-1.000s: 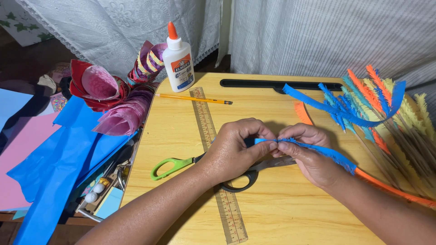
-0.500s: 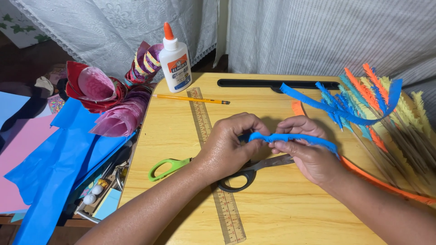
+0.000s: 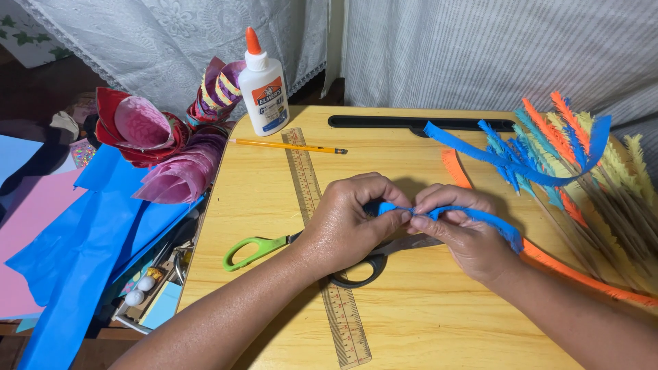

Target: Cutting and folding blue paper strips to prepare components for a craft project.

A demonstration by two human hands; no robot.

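Observation:
Both my hands meet over the middle of a wooden lap table (image 3: 274, 205). My left hand (image 3: 353, 223) pinches one end of a blue fringed paper strip (image 3: 490, 220), and my right hand (image 3: 462, 233) grips the same strip just beside it. The strip runs on to the right past my right hand. Under my hands lie scissors with green and black handles (image 3: 257, 250), crossing a long wooden ruler (image 3: 322, 240).
A white glue bottle with an orange cap (image 3: 264, 85) and a yellow pencil (image 3: 288, 146) are at the back. Fringed sticks in blue, orange and yellow (image 3: 576, 164) lie at the right. Blue and pink paper sheets (image 3: 75, 240) and rolled paper cones (image 3: 154, 133) sit left.
My hands have drawn closer together on the blue strip and shifted slightly toward the middle; the fingertips now pinch it side by side.

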